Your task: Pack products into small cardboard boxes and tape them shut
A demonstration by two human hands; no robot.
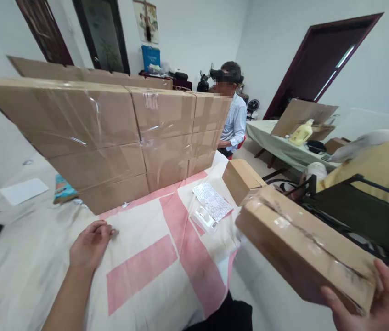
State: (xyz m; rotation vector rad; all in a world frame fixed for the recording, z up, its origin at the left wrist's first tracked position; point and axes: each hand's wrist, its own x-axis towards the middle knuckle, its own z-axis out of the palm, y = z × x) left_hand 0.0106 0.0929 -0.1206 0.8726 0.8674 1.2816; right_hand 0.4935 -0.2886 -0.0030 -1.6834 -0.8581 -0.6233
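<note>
My right hand (383,299) grips one end of a long taped cardboard box (304,243), thumb on the near side and fingers round the far edge. The box is tilted, held off the right side of the table, and its far end partly covers a smaller cardboard box (235,181). My left hand (89,243) rests on the tablecloth (142,271) with its fingers loosely curled in and nothing seen in them. Beyond it stands a wall of stacked, taped cardboard boxes (111,124). A white tape-dispenser-like device (204,219) lies beside a printed sheet of labels (211,200).
Behind the boxes sits a person (237,117) wearing a head-mounted device. On the right are a black-framed chair (363,202) and a side table (263,131) bearing a yellow jug (301,133). White paper (24,191) and a blue packet (64,188) lie on the left.
</note>
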